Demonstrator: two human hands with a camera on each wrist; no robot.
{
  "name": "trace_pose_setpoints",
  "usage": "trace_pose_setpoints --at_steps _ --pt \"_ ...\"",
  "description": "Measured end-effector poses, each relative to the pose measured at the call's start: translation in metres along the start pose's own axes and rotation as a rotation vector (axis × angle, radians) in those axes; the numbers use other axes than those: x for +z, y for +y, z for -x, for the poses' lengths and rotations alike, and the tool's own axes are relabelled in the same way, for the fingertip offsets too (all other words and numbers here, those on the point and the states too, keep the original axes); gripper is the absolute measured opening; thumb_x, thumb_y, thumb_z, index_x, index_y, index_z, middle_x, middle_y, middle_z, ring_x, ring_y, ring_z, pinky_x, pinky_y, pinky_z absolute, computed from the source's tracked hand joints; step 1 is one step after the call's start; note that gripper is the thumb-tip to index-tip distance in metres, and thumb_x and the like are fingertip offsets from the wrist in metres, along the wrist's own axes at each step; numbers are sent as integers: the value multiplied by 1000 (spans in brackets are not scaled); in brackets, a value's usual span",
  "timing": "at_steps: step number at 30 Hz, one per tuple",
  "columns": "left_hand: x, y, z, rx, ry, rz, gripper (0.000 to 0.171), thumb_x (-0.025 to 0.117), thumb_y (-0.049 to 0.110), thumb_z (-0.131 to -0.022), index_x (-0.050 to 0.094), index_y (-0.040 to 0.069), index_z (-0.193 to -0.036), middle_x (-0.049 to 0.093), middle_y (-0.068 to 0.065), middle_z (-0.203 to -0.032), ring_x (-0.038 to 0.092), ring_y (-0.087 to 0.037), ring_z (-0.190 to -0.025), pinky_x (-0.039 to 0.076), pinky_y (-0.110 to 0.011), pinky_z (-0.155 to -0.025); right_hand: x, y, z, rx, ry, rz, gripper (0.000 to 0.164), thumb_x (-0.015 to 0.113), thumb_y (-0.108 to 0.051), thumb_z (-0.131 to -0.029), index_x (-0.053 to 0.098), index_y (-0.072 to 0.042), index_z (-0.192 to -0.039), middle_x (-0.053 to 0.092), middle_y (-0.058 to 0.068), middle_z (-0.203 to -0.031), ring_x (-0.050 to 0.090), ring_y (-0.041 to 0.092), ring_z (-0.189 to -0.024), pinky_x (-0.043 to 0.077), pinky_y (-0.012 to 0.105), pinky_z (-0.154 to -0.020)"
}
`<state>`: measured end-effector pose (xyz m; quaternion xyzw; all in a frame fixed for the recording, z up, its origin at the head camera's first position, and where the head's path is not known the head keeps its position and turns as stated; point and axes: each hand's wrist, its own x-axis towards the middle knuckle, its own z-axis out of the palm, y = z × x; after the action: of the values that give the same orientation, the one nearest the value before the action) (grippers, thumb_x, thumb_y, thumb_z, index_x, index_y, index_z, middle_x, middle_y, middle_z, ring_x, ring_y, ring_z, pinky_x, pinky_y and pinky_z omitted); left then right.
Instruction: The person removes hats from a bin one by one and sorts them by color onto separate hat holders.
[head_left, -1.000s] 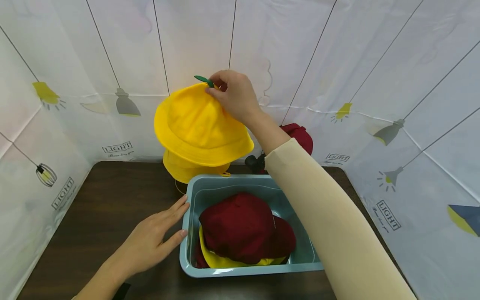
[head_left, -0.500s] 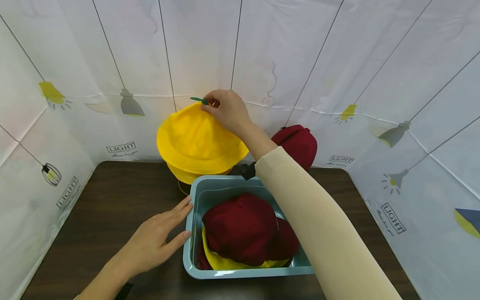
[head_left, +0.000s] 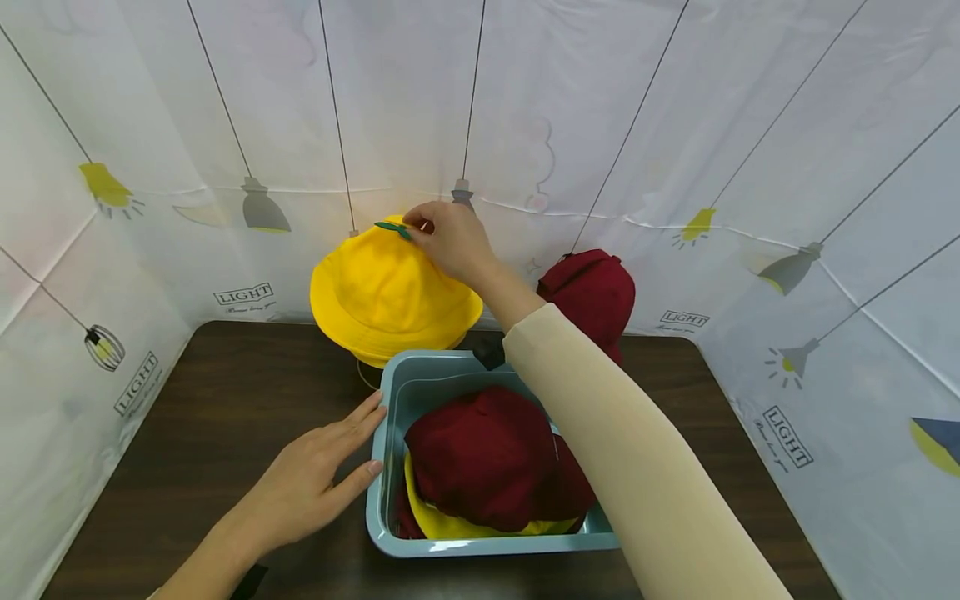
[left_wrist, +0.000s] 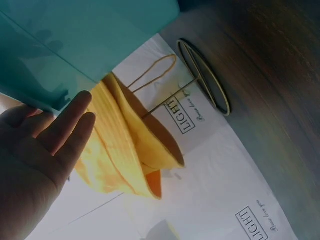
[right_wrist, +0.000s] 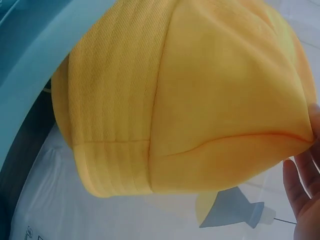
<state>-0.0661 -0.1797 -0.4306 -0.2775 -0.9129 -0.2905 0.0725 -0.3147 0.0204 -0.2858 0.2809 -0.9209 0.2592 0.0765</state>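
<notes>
My right hand (head_left: 453,242) meets the top of the yellow hat (head_left: 397,292) beside its green leaf (head_left: 393,227); whether I'm pinching, I can't tell. The hat sits near the table's (head_left: 225,417) back edge, left of middle. My left hand (head_left: 318,467), fingers straight, touches the bin's (head_left: 374,500) left rim; wide wood reaches to the left edge. My left wrist view adds the stand's (left_wrist: 198,78) full ring foot. "LIGHT" appears 4 times on the wall (head_left: 540,83).

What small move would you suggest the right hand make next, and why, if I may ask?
I would probably ease the right hand off the yellow hat at its green leaf, since the brim appears to sit low over a second yellow hat on the wire stand.
</notes>
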Motion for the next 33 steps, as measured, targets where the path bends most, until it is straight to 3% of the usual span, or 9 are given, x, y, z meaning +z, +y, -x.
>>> trace_pose_setpoints --at_steps 8,22,33 --pt "0 0 0 -5 -5 6 63 58 38 -108 40 14 -163 28 4 -171 48 -25 -145 47 -59 -109 -9 1 6 -27 -10 41 28 68 -22 -104 74 -10 -129 74 2 -115 63 17 -99 52 26 -91" --pt "2 0 1 -2 2 -8 62 60 37 -107 42 12 -161 30 3 -170 49 -26 -144 47 -60 -108 -48 4 32 -153 69 23 24 71 -17 -102 75 -3 -121 73 7 -112 65 21 -98 55 29 -90" --pt "2 0 0 2 11 -7 62 60 37 -108 42 11 -161 30 3 -170 48 -26 -145 48 -60 -108 -68 9 64 -196 9 105 29 71 -22 -102 73 -5 -125 73 7 -117 65 23 -104 55 35 -90"
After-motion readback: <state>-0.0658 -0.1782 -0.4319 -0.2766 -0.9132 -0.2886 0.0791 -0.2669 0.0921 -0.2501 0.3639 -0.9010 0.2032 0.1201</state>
